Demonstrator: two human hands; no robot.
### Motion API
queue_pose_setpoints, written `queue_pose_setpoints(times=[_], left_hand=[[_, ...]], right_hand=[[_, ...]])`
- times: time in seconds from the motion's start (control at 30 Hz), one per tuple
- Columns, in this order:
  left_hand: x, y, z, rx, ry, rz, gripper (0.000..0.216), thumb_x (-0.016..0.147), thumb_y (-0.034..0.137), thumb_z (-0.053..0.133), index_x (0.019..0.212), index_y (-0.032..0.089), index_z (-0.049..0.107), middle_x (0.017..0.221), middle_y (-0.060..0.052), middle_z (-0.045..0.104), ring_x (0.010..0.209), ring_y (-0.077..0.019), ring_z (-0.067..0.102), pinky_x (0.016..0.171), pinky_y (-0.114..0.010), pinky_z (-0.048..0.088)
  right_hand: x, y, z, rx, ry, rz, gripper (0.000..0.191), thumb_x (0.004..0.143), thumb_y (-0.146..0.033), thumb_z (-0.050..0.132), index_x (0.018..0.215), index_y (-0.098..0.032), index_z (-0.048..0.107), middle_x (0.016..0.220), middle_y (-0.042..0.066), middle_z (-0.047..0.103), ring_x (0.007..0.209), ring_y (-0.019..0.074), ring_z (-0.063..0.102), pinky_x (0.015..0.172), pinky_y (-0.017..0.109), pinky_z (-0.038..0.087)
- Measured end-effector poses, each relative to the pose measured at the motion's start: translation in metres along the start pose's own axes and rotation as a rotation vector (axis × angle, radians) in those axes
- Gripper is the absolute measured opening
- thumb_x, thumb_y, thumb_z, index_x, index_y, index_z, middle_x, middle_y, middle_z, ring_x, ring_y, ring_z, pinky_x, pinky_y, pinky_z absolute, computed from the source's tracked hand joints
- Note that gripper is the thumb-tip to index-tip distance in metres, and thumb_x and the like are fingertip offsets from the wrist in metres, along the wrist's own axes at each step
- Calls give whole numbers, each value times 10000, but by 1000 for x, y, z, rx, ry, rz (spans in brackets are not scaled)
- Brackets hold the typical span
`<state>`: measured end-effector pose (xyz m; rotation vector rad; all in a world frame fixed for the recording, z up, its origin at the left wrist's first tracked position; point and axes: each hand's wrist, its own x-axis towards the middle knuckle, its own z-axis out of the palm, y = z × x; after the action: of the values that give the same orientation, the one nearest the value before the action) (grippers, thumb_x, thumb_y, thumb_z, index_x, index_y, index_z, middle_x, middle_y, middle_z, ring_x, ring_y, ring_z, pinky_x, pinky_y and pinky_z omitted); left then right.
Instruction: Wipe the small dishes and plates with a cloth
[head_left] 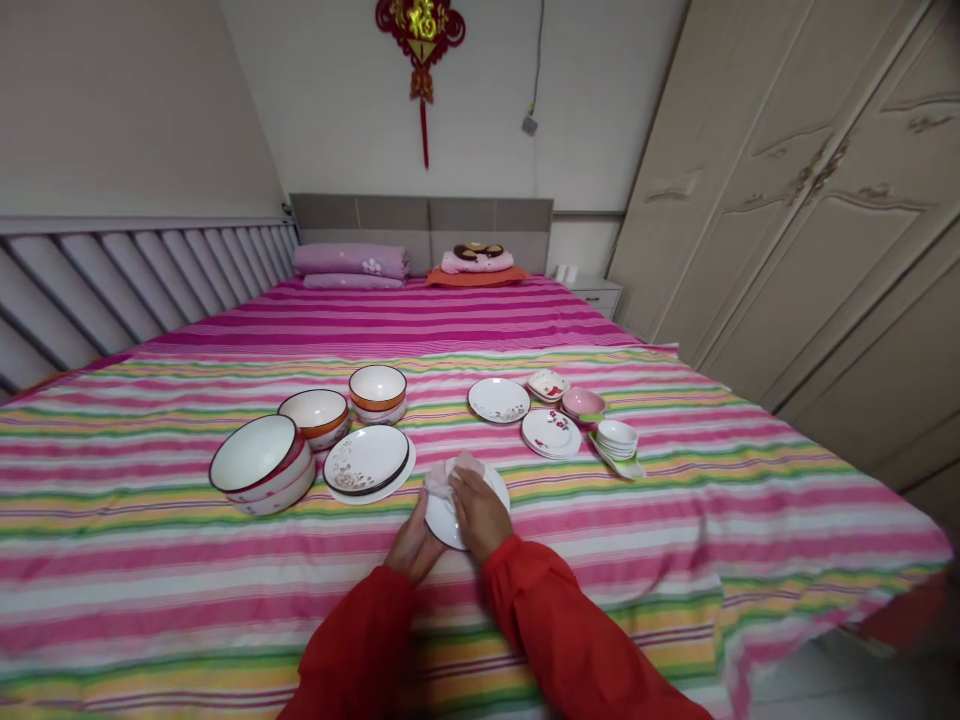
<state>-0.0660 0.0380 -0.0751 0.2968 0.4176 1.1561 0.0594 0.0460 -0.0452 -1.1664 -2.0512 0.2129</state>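
A white plate with a dark rim (493, 492) is held low over the striped sheet, in front of me. My left hand (417, 538) grips its left edge from below. Closed on a pale pink cloth (442, 480), my right hand (478, 508) presses it against the plate's upper face. Just left of this plate lies a short stack of plates (367, 458), the top one patterned with flowers. To the right sit a flowered white plate (499, 399) and a stack of small plates (551, 433).
Nested bowls stand at left: a large one (259, 460), a medium one (315, 415) and another (378, 390). At right are a square dish (548, 384), a pink bowl (583, 404) and small stacked white bowls (617, 438). A railing (150, 280) borders the bed's left; wardrobe doors (795, 200) stand right.
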Motion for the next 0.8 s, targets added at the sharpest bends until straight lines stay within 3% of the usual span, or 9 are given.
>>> queue_pose_setpoints(times=[0.13, 0.27, 0.37, 0.47, 0.63, 0.8], left_hand=[[2, -2, -8, 7, -62, -8, 506, 903, 398, 356, 1362, 184, 359, 1193, -109, 615, 1172, -218, 511, 1079, -411, 254], [3, -3, -10, -5, -134, -42, 549, 899, 451, 319, 1366, 166, 353, 1234, -121, 581, 1220, -228, 463, 1104, -415, 193], [1, -2, -7, -18, -153, -57, 560, 899, 458, 315, 1348, 131, 379, 1246, -139, 569, 1233, -234, 447, 1102, -413, 204], [-3, 1, -2, -6, -95, -79, 552, 892, 462, 347, 1285, 91, 456, 1190, -157, 607, 1200, -237, 482, 1087, -398, 252], [-4, 2, 2, -31, -6, -16, 552, 875, 496, 360, 1247, 111, 493, 1151, -141, 630, 1152, -208, 527, 1069, -357, 295], [1, -1, -3, -60, -55, 34, 468, 910, 397, 345, 1325, 193, 412, 1218, -91, 601, 1200, -185, 483, 1080, -358, 271]], right_hand=[[0, 13, -8, -55, 55, 102, 353, 873, -175, 384, 1130, -106, 617, 1190, 152, 584, 1158, 235, 507, 1002, 375, 421], [-26, 17, -12, -50, 131, 177, 359, 880, -192, 374, 1134, -110, 614, 1201, 166, 570, 1164, 250, 504, 989, 384, 434], [-48, 7, -8, -46, 122, 118, 375, 858, -153, 385, 1172, -111, 586, 1235, 168, 550, 1198, 261, 472, 1011, 416, 410], [-54, -10, 2, -40, 41, -26, 429, 818, -109, 410, 1226, -126, 542, 1296, 143, 510, 1254, 250, 410, 1038, 431, 377], [-18, -26, 13, -43, -72, -103, 423, 803, -107, 456, 1210, -165, 557, 1296, 96, 522, 1247, 233, 414, 1044, 412, 364], [30, -15, 10, -29, -123, -36, 309, 833, -144, 467, 1088, -170, 639, 1163, 89, 615, 1133, 218, 515, 1017, 370, 375]])
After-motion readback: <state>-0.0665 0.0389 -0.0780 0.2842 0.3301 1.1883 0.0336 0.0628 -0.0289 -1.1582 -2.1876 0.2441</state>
